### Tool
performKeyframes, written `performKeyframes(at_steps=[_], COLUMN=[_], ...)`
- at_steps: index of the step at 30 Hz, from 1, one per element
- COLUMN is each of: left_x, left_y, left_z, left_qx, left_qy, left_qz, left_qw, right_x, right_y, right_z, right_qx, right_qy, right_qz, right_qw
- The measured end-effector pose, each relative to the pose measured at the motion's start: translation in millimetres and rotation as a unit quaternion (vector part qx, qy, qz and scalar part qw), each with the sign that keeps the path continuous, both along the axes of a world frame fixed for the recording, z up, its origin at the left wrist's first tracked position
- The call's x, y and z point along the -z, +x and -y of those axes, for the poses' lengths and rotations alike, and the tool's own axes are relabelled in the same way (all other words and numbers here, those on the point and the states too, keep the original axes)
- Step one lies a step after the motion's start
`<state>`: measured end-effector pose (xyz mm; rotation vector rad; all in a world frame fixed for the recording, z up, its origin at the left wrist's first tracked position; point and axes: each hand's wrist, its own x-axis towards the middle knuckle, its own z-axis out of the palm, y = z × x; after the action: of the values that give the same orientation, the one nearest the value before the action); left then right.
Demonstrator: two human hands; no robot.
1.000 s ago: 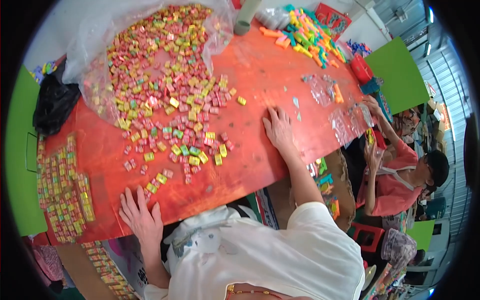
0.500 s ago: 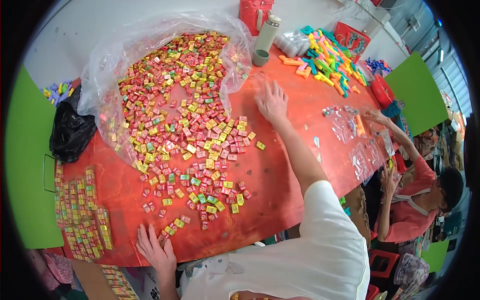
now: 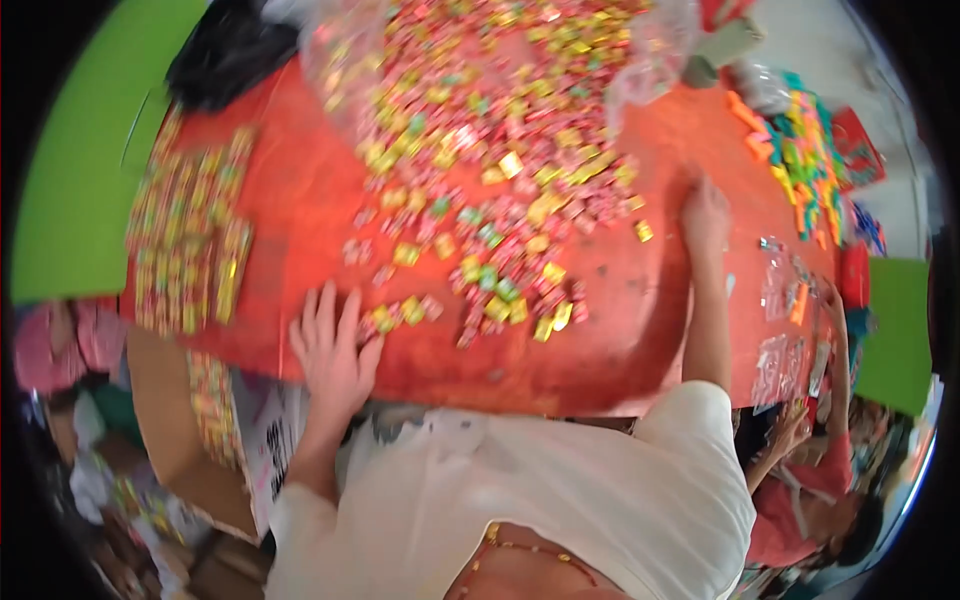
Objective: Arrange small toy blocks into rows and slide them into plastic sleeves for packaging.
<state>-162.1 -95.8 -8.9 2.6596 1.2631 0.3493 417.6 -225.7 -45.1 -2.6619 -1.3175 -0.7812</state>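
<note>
My left hand (image 3: pixel 335 345) rests near the front edge of the red table (image 3: pixel 450 385), its fingers spread. Right by its thumb lies a short row of small yellow and red box-shaped pieces (image 3: pixel 400 315). A big heap of such small red, yellow and green pieces (image 3: pixel 490 130) spreads out of a clear plastic bag (image 3: pixel 345 70), with looser ones nearer me. To the right of the heap, my right hand (image 3: pixel 707 215) is over the table, close to a lone yellow piece (image 3: pixel 644 231). Motion smears its fingers, and I see nothing held in it.
Packed rows of pieces (image 3: pixel 190 235) cover the table's left end; below stands a cardboard box (image 3: pixel 165 410). A black bag (image 3: pixel 230 55) lies at the far left. Colourful plastic parts (image 3: pixel 805 150) are heaped far right. A co-worker's hand (image 3: pixel 792 428) shows at right beside clear bags (image 3: pixel 770 365).
The view has swung, so the table appears higher and the left side shows more. My left hand stays by the short row. My right hand, earlier spread, is now blurred beside the heap.
</note>
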Motion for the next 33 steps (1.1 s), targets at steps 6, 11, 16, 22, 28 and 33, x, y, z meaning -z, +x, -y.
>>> performKeyframes(at_steps=[6, 11, 16, 22, 28, 33], left_x=[3, -2, 11, 29, 2, -6], left_y=[-3, -2, 40, 100, 85, 5], left_z=[-5, -34, -79, -134, -167, -160], left_qx=[0.028, 0.100, 0.262, 0.333, 0.244, 0.105], left_qy=[0.002, -0.061, 0.007, 0.120, 0.159, 0.145], left_qz=[0.071, 0.138, 0.061, -0.010, 0.109, 0.299], left_qw=[0.997, 0.984, 0.963, 0.935, 0.950, 0.937], right_x=[-21, -44, -60, -83, -78, -71], right_y=[-123, -210, -264, -331, -362, -376], right_z=[79, 67, 25, -35, -83, -115], right_qx=[-0.037, -0.087, -0.216, -0.334, -0.378, -0.391], right_qy=[-0.001, 0.129, 0.121, 0.115, 0.052, 0.004], right_qz=[-0.045, -0.280, -0.304, -0.377, -0.279, -0.221], right_qw=[0.998, 0.947, 0.920, 0.856, 0.881, 0.893])
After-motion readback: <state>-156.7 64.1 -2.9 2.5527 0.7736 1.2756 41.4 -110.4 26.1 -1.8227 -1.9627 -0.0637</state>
